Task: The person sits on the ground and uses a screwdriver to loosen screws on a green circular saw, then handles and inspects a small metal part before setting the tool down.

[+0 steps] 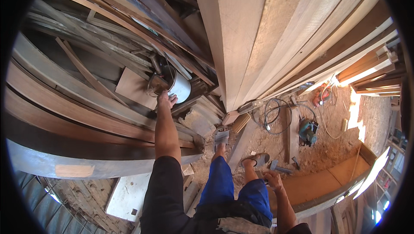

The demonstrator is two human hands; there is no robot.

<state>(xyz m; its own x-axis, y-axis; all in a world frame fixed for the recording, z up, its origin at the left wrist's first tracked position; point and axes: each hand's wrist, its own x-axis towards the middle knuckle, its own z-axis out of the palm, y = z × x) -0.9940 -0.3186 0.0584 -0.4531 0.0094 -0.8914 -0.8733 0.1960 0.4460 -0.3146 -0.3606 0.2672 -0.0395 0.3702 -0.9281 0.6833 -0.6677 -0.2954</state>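
Observation:
Stretched out to the far left, my left hand [166,100] is closed on the near rim of a white bucket [181,90]. The bucket stands among the stacked timber, and its inside is partly hidden by my fingers. A brownish, blurred thing shows at the bucket's mouth, too unclear to name. Low at my right side, my right hand [273,179] has its fingers curled in; what they hold, if anything, is hidden. Just beyond it on the floor lies a hammer [282,169].
Tall planks [241,31] lean ahead of me. Curved boards [77,109] fill the left side. On the sawdust-strewn floor are a teal power tool [308,131], a red power tool [320,95], a black cable [276,115] and a loose beam [292,135]. A wooden panel [317,186] lies right.

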